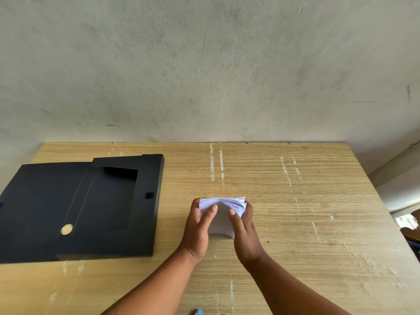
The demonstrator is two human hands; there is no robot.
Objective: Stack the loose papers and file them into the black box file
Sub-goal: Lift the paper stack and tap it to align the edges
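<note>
At the centre of the frame I hold a stack of white papers (221, 214) on edge between both hands, its top edges fanned and slightly ruffled. My left hand (198, 226) clasps the left side and my right hand (244, 228) the right, fingers (211, 213) curled over the smooth face and pressing it inward so the sheets bow. The stack stands on the pale wood-grain tabletop (306, 201), whose laminate is scuffed with white streaks. At the left of the frame the black box file (86, 208) lies open and flat, matte and rectangular, a round metal ring (66, 229) on its spine. Behind is a rough grey wall (204, 64).
</note>
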